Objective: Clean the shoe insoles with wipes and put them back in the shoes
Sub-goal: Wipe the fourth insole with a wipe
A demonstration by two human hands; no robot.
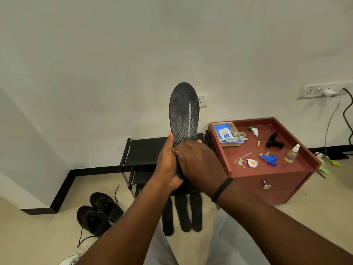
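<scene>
I hold a dark grey insole (183, 111) upright in front of me, toe end up. My left hand (168, 165) grips its heel end from the left, thumb lying along the insole's edge. My right hand (198, 161) covers the insole's lower part, back of the hand towards me. A pale sliver of wipe (175, 150) peeks out at its fingertips; the rest is hidden. Three more dark insoles (183, 213) lie side by side on the floor below. A pair of black laced shoes (99, 213) stands on the floor to the left.
A black shoe rack (145, 150) stands against the wall behind my hands. To the right, a red-brown cabinet (267, 176) carries a tray with a blue wipes pack (225, 132), keys, a spray bottle and small items. A white shoe (70, 259) shows at the bottom left.
</scene>
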